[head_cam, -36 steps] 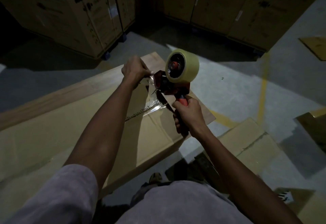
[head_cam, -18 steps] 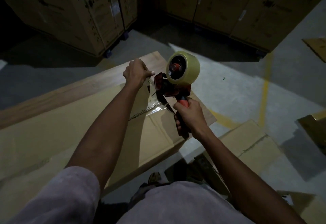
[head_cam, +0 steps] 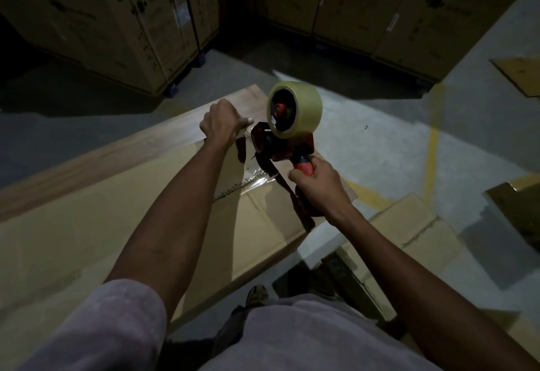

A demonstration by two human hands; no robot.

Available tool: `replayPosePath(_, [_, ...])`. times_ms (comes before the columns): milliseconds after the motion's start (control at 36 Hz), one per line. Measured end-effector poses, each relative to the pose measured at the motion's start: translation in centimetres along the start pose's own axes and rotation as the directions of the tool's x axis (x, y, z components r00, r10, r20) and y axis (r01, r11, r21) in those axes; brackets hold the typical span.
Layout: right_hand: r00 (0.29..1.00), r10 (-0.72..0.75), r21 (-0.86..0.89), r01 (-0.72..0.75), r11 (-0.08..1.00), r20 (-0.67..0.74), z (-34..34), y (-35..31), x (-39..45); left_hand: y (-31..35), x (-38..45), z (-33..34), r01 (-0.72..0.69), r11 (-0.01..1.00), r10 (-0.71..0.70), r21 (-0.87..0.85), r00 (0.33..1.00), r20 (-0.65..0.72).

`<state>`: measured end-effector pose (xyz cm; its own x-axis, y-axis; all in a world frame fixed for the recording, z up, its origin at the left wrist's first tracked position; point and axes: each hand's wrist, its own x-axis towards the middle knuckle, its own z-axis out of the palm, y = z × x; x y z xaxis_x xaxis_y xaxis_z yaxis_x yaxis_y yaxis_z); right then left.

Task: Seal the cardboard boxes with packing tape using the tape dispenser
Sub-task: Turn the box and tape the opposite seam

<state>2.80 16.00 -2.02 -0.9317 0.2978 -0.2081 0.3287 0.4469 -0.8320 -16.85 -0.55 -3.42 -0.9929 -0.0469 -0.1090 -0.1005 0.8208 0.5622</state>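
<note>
Little has shifted: the right hand (head_cam: 317, 185) still grips the light, rigid tape dispenser (head_cam: 287, 134) by its handle; the left hand (head_cam: 222, 123) pinches flimsy, sticky tape (head_cam: 248, 177) above the stiff cardboard box (head_cam: 102, 218).

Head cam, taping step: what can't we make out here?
- Left hand fingertips: hidden behind its own knuckles, so the grip on the tape end is unclear.
- Tape dispenser blade: lost in shadow.
- Box seam: covered by the left forearm.
- Print on the stacked cartons: too dim and blurred.
</note>
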Motion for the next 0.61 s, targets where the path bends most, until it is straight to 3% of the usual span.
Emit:
replayPosePath(167, [0.999,-0.045,-0.077,0.043,0.996,-0.026,-0.2,1.6,-1.2,-0.3,0.3,0.1,-0.012,1.0,0.012,-0.01,1.0,0.0])
replayPosePath(417, [0.998,-0.028,-0.047,0.025,0.999,-0.056,0.4,2.2,-1.7,-0.8,-0.5,0.1,-0.06,0.995,0.059,-0.081,0.998,-0.014])
replayPosePath(611, [0.998,-0.027,-0.024,0.025,0.999,-0.065,0.6,2.4,-1.9,-0.7,-0.4,-0.1,0.087,0.987,-0.088,-0.135,0.996,-0.001])
